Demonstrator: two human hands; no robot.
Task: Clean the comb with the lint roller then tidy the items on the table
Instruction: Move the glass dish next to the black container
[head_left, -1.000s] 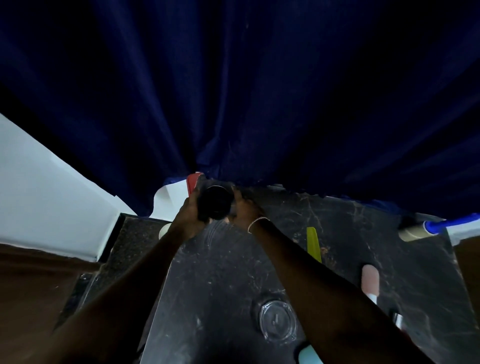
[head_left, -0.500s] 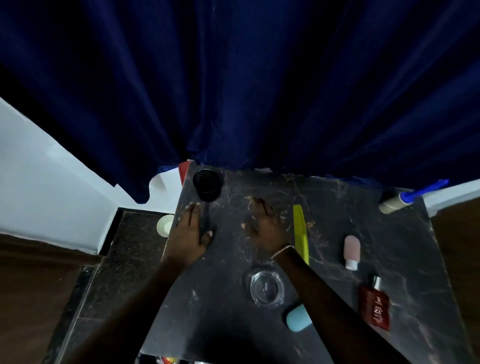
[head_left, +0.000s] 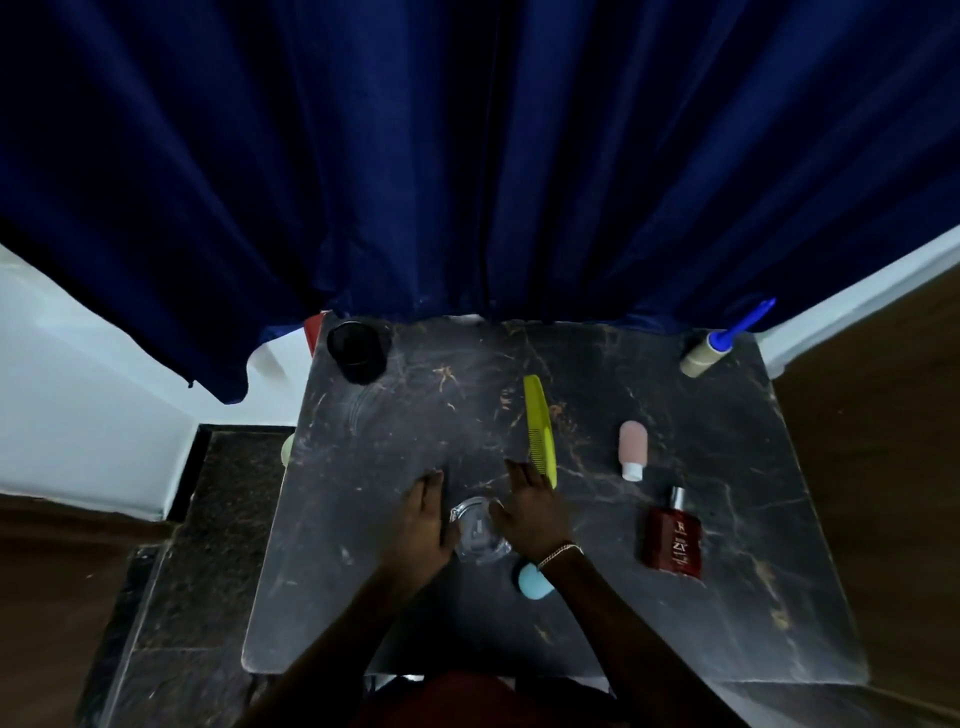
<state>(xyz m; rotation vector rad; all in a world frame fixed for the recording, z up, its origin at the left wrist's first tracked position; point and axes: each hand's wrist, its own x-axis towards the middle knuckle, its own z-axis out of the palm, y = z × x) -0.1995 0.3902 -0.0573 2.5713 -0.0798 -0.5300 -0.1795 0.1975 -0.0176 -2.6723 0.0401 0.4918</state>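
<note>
A yellow-green comb (head_left: 539, 429) lies flat near the middle of the dark marble table (head_left: 727, 597). The lint roller (head_left: 711, 349), beige roll with a blue handle, lies at the far right corner. A clear glass dish (head_left: 479, 530) sits near the front centre. My left hand (head_left: 423, 522) lies at the dish's left side and my right hand (head_left: 530, 512) at its right side, fingers fairly straight. I cannot tell whether they touch the glass. The right hand's fingertips are close to the comb's near end.
A black cup (head_left: 357, 351) stands at the far left corner. A pink bottle (head_left: 632, 449), a dark red perfume bottle (head_left: 674, 538) and a light blue bottle (head_left: 534, 581) lie on the table. A blue curtain (head_left: 467, 156) hangs behind. Dark floor tiles (head_left: 208, 545) lie left.
Both hands let go of the black cup at the far left corner and drew back toward me. They now flank the glass dish.
</note>
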